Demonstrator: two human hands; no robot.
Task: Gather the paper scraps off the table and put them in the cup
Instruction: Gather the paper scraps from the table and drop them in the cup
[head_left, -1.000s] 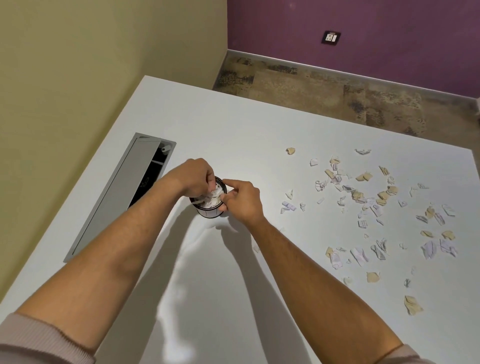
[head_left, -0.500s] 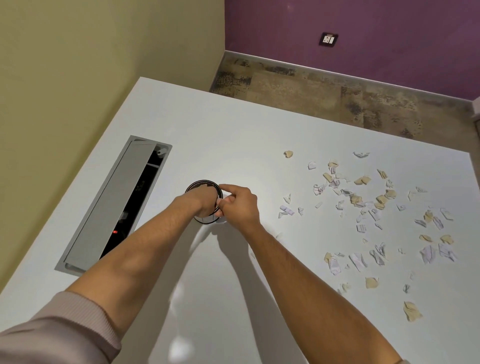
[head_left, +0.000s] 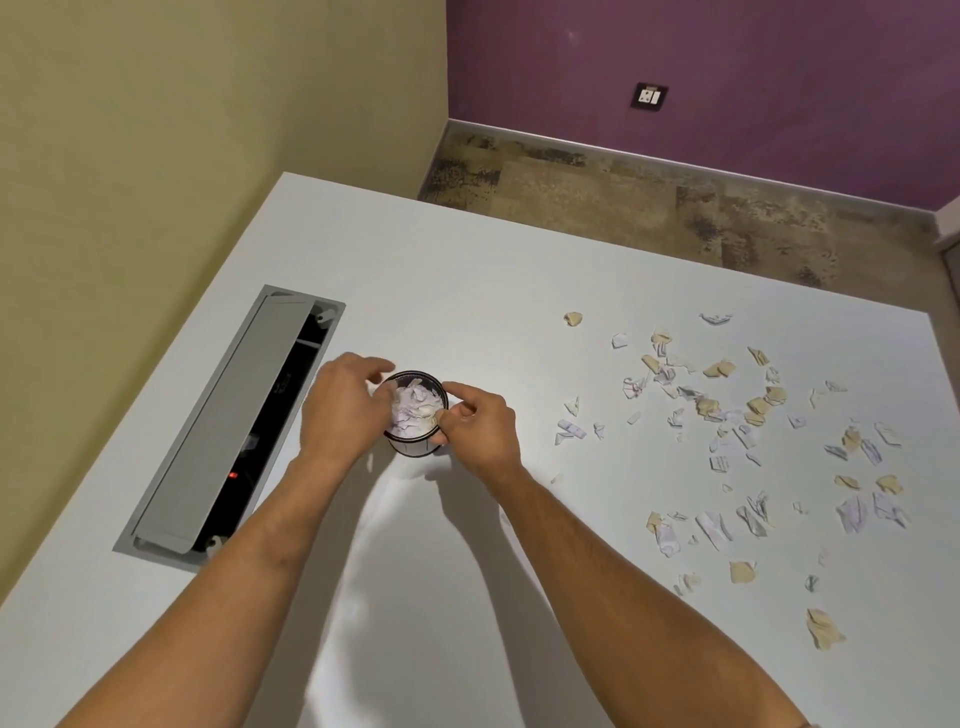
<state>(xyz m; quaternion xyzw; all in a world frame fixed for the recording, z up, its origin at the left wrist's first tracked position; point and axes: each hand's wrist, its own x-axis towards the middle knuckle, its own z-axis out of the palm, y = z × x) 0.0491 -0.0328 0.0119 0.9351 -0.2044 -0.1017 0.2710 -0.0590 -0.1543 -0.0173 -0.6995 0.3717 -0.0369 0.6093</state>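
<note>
While our left hand (head_left: 345, 410) hovered loose-fingered beside the small dark-rimmed round cup (head_left: 414, 415) on the white counter (head_left: 467, 312), heaped with torn paper scraps (head_left: 413, 408), our right hand (head_left: 480, 426) pinched its rim.

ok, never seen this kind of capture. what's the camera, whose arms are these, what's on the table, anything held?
No machine here: a person works with bare hands, filmed by one wide-angle camera worn on the head, looking forward and down. The left hand hovers at the cup, fingers relaxed, holding nothing visible. The right hand rests against the cup's rim, its fingers curled; whether it pinches a scrap is hard to tell. The cup stands on a white table and is already full of paper. Many scraps lie scattered to the right. A cable tray with its flap open is set into the table on the left.
</note>
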